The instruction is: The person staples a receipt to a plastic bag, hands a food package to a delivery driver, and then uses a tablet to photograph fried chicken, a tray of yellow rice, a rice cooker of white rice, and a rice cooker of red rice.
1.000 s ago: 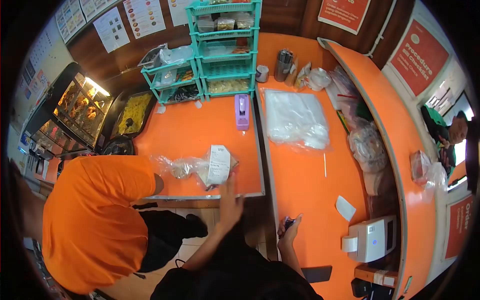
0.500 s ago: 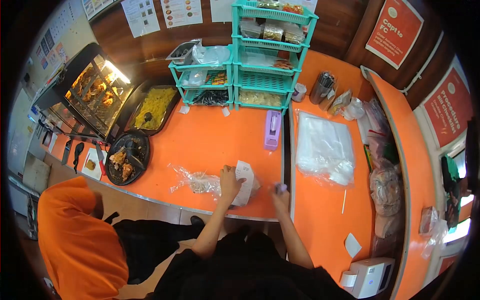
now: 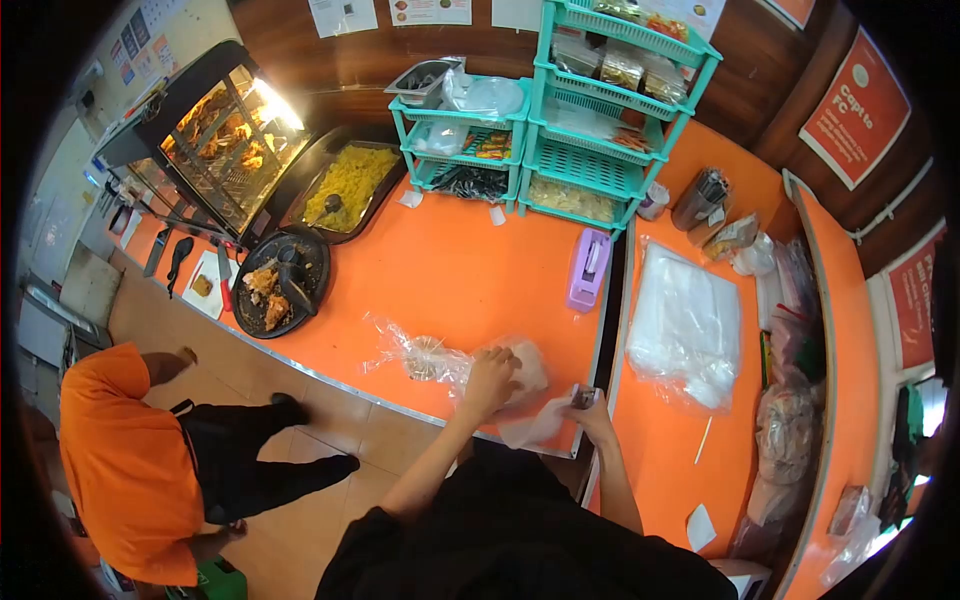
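My left hand point(image 3: 490, 378) has its fingers bent over a clear plastic bag point(image 3: 528, 368) with pale contents, near the counter's front edge. My right hand point(image 3: 598, 420) is closed round a small lilac-grey stapler point(image 3: 583, 397), just right of the bag. Between the hands, a pale, thin sheet point(image 3: 533, 424) hangs toward the edge, its right end at the stapler's tip. Left of my left hand lies a second clear plastic bag point(image 3: 424, 358) with a round, light-coloured item inside.
A purple tape dispenser point(image 3: 588, 270) stands behind my right hand, and a stack of clear bags point(image 3: 685, 320) lies to the right. Green shelves point(image 3: 580, 165) rise at the back. Chicken fills a black plate point(image 3: 302, 305) at left. A person in orange point(image 3: 130, 450) stands at left.
My right hand has brought the stapler to the sheet beside the bag. The printed receipt under my left hand no longer shows its face. The person in orange has moved left, and the view has shifted.
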`<act>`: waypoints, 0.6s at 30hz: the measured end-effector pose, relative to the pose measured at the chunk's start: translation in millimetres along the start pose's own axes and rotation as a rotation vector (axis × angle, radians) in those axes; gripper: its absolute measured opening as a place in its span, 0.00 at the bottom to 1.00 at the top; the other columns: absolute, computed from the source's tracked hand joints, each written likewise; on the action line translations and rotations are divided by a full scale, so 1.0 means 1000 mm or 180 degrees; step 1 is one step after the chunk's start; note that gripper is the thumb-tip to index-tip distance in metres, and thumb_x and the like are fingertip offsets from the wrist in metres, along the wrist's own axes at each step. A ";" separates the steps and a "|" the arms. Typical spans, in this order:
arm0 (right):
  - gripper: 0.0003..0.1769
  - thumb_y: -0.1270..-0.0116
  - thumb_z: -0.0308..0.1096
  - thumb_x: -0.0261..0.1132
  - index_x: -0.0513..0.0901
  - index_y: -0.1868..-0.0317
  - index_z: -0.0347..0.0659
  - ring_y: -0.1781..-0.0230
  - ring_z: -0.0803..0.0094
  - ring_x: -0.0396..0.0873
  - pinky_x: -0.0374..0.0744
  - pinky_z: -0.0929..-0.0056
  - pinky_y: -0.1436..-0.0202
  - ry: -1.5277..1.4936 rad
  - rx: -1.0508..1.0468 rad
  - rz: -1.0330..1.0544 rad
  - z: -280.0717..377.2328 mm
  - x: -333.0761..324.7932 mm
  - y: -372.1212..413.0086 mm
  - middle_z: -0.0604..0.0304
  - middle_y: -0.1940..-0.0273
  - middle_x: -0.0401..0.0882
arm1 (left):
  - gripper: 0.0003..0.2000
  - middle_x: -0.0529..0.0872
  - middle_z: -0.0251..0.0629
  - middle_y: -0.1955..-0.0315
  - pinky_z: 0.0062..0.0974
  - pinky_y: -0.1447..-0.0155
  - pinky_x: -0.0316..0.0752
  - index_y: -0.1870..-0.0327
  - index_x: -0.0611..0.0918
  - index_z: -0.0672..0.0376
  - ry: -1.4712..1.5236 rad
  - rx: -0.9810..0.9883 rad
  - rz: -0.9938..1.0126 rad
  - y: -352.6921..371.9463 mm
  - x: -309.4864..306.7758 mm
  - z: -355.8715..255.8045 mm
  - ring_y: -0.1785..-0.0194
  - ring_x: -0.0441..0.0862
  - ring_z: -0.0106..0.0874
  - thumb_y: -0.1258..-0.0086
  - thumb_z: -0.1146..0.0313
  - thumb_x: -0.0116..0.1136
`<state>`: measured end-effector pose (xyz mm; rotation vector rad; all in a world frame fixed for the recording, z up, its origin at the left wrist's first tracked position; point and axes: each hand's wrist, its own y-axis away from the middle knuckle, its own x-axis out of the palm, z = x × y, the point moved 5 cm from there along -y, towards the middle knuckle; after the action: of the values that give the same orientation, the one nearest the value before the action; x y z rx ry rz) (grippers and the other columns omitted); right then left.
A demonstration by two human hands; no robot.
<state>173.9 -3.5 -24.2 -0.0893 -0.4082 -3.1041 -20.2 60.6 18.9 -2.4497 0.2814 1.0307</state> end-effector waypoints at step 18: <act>0.07 0.58 0.18 0.59 0.78 0.75 0.37 0.81 0.66 0.73 0.68 0.71 0.76 0.1285 -0.0890 -0.0422 0.016 0.054 -0.058 0.54 0.81 0.73 | 0.15 0.78 0.33 0.63 0.35 0.48 0.61 0.67 0.82 0.51 -0.0971 -0.0288 0.1163 -0.013 0.009 -0.004 0.52 0.73 0.30 0.55 0.56 0.66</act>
<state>119.7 56.7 -20.7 0.5740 0.0322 -3.1664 -6.6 69.9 19.2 -2.3223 0.6057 1.5819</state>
